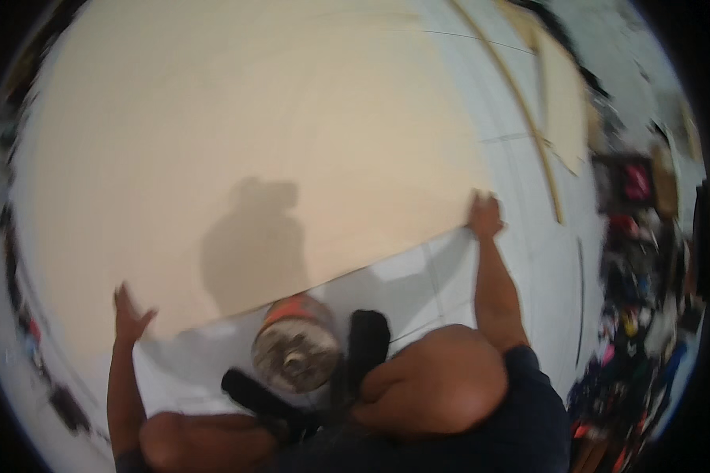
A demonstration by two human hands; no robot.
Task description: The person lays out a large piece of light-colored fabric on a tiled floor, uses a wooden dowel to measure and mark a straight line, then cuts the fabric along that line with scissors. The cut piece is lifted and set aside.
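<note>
Between both hands, round can by cream sheet, thin stick farther right

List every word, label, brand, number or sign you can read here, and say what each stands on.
No text can be read anywhere in this picture.
Large pale sheet: no lettering shows.
Round orange-sided object: too blurred to tell whether it bears print.
Cluttered items along the right: too small and blurred to read.

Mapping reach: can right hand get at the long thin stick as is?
Likely yes: the long thin stick ends near the right hand, only tiled floor between, though that hand would leave the cream sheet.
</note>
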